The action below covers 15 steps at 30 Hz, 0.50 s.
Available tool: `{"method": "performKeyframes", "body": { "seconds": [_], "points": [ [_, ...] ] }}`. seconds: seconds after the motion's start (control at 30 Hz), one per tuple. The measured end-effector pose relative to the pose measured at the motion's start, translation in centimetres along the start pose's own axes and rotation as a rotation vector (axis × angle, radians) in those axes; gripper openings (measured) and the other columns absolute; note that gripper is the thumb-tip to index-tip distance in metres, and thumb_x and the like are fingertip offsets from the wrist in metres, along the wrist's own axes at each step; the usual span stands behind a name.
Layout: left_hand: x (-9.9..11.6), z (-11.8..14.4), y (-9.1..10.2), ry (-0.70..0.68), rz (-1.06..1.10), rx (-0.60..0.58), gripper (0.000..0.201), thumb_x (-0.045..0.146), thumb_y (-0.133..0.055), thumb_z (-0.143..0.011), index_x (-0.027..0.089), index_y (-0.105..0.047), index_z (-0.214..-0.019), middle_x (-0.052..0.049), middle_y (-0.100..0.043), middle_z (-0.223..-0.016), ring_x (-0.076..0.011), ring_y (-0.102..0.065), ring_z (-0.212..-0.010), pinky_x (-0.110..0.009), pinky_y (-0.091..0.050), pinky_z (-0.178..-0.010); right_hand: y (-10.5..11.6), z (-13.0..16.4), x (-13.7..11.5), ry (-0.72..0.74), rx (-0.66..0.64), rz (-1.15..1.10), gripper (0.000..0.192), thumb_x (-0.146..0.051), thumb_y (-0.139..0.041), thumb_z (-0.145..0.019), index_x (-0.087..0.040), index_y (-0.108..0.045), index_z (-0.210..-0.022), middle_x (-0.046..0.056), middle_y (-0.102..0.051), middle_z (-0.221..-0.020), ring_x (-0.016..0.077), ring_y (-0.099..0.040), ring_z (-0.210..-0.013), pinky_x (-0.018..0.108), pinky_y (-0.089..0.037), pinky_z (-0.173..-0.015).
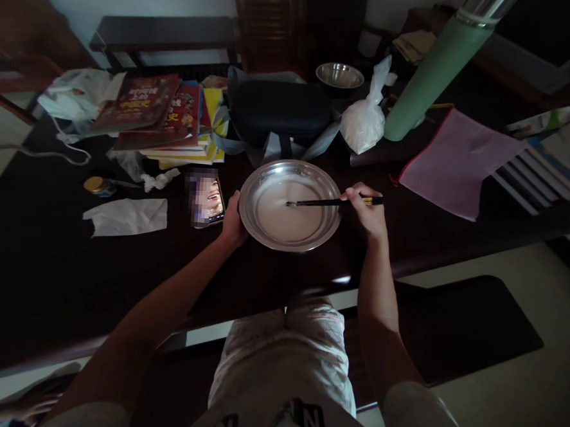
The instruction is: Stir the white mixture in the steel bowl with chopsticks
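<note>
1. The bowl (290, 205) sits at the near edge of the table (44, 269) — shiny metal, with thin white mix inside.
2. The left hand (233, 222) is curled on the bowl's left rim, holding it steady.
3. The right hand (368, 213) pinches the chopsticks (331, 203) — tips in the mix.
4. The bowl looks light and slippery, so the rim seems the best place to hold.
5. A phone (205, 199) lies just left.
</note>
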State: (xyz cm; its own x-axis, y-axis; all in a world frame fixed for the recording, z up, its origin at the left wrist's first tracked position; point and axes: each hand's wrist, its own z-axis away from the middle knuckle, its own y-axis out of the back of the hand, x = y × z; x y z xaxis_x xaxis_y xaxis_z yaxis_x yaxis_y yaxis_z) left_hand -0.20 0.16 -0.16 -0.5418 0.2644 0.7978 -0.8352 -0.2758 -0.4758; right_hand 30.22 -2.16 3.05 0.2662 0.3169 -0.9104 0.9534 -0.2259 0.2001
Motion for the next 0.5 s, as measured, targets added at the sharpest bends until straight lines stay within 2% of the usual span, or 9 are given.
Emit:
{"method": "performKeyframes", "body": {
  "seconds": [0.1, 0.27, 0.43, 0.5],
  "points": [
    [0.07, 0.12, -0.1, -0.001, 0.011, -0.005, 0.034, 0.056, -0.07, -0.089, 0.022, -0.072, -0.083, -0.005, -0.081, -0.084, -0.0316, -0.077, -0.107, -0.041, -0.063, -0.096, 0.22, 0.06, 0.02, -0.035, 0.061, -0.029, 0.053, -0.074, -0.073, -0.084, -0.026, -0.069, -0.062, -0.001, -0.069, -0.064, 0.0176, -0.066, -0.065, 0.036, -0.055, -0.072],
    [0.14, 0.22, -0.27, -0.002, 0.016, -0.002, 0.031, 0.051, -0.065, -0.092, 0.022, -0.071, -0.081, -0.006, -0.08, -0.085, -0.0313, -0.076, -0.11, -0.04, -0.062, -0.097, 0.03, 0.08, 0.06, -0.002, -0.066, 0.0, 0.047, -0.068, -0.074, -0.086, -0.026, -0.073, -0.066, 0.0, -0.071, -0.069, 0.0175, -0.069, -0.071, 0.034, -0.055, -0.074],
    [0.03, 0.06, -0.11, -0.02, 0.008, 0.004, 0.035, 0.056, -0.072, -0.087, 0.022, -0.069, -0.079, -0.006, -0.081, -0.086, -0.0328, -0.075, -0.111, -0.042, -0.062, -0.099, 0.2, 0.1, 0.23, -0.005, 0.046, -0.011, 0.049, -0.067, -0.071, -0.089, -0.025, -0.07, -0.064, -0.001, -0.07, -0.066, 0.0165, -0.067, -0.067, 0.034, -0.055, -0.074],
    [-0.02, 0.0, -0.02, -0.018, 0.002, -0.007, 0.037, 0.059, -0.073, -0.086, 0.022, -0.069, -0.079, -0.005, -0.081, -0.086, -0.0324, -0.076, -0.111, -0.042, -0.062, -0.099, 0.25, 0.12, 0.16, -0.018, 0.024, -0.03, 0.05, -0.068, -0.073, -0.088, -0.025, -0.07, -0.062, -0.002, -0.069, -0.064, 0.0162, -0.066, -0.064, 0.033, -0.055, -0.07]
  ]
}}
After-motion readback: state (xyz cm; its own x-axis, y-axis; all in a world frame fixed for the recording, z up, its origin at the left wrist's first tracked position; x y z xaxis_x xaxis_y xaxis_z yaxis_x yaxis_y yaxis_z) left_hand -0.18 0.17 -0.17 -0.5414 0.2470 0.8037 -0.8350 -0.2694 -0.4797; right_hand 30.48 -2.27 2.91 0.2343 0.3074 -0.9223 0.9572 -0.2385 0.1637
